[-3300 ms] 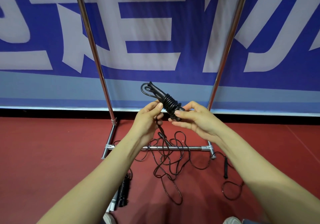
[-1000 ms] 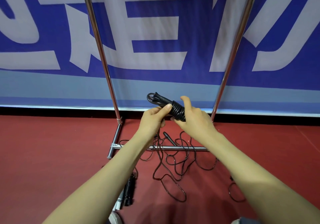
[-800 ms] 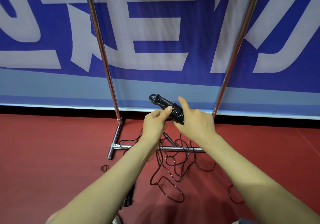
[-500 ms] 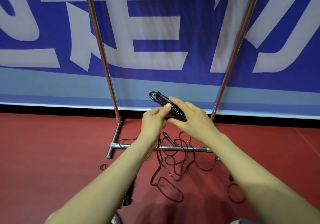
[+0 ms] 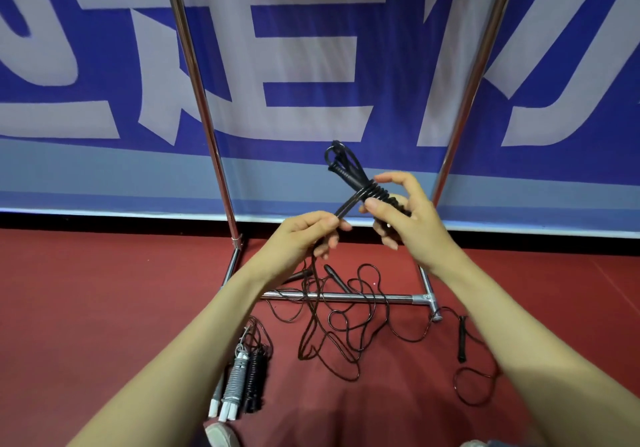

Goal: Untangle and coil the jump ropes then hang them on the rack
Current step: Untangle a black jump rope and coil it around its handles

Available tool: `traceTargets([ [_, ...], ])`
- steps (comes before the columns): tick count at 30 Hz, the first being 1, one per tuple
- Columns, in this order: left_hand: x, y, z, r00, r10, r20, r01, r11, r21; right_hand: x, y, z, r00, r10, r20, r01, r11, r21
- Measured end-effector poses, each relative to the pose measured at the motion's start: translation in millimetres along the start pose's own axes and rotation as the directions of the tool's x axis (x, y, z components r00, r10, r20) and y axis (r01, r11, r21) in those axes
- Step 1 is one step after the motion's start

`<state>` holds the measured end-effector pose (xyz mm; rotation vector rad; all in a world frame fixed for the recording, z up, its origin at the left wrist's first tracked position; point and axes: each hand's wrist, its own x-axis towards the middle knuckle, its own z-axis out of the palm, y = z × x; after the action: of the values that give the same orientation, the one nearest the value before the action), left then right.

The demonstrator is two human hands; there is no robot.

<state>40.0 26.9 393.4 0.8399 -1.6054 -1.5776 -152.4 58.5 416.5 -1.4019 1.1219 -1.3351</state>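
Two wound bundles, a grey rope (image 5: 236, 379) and a black rope (image 5: 255, 375), lie at the floor's (image 5: 104, 308) near edge. Loose cord (image 5: 346, 335) tangles across the rack's bottom bar (image 5: 363, 297). The left hand (image 5: 304, 235) pinches a strand; the right hand (image 5: 407, 219) grips the half-wound bundle (image 5: 367, 188) between two posts (image 5: 204, 117).

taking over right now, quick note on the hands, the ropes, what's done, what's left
Left hand pinches the strand coming off the bundle.
Right hand grips that partly wrapped black bundle, held up before the rack.
Floor: tangled rope across the rack's bottom bar, a loose handle to its right, a grey wound rope and a black wound rope nearer.
Done: two ropes wound, a third partly.
Left: finish wrapping, untangle, hang all; rack's top is out of view.
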Motion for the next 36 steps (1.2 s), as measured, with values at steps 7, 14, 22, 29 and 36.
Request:
traceTargets([
  [7,-6.1,-0.9,-17.3,1.000,-0.028,0.008,0.024,0.939,0.343,-12.8,-13.2,-9.9,0.895,0.139,0.424,-0.187,0.980,0.073],
  [14,-7.2,20.2,-16.4,0.993,-0.096,0.068,0.041,0.825,0.564,-19.6,-9.5,-8.9,0.735,0.423,0.529,-0.096,0.838,-0.537],
  [22,-4.1,11.0,19.5,0.975,0.050,-0.218,0.045,0.911,0.410,-13.3,11.3,-14.6,0.989,0.114,0.096,0.017,0.555,-0.832],
  [29,-0.7,7.0,29.0,0.975,-0.151,-0.161,0.150,0.988,-0.023,-13.1,16.1,-12.8,0.994,-0.108,-0.028,0.047,0.633,-0.772],
  [36,-3.2,8.2,31.0,0.992,-0.095,-0.088,0.100,0.993,0.060,-11.1,15.5,-15.0,0.987,-0.144,-0.069,0.047,0.677,-0.735],
])
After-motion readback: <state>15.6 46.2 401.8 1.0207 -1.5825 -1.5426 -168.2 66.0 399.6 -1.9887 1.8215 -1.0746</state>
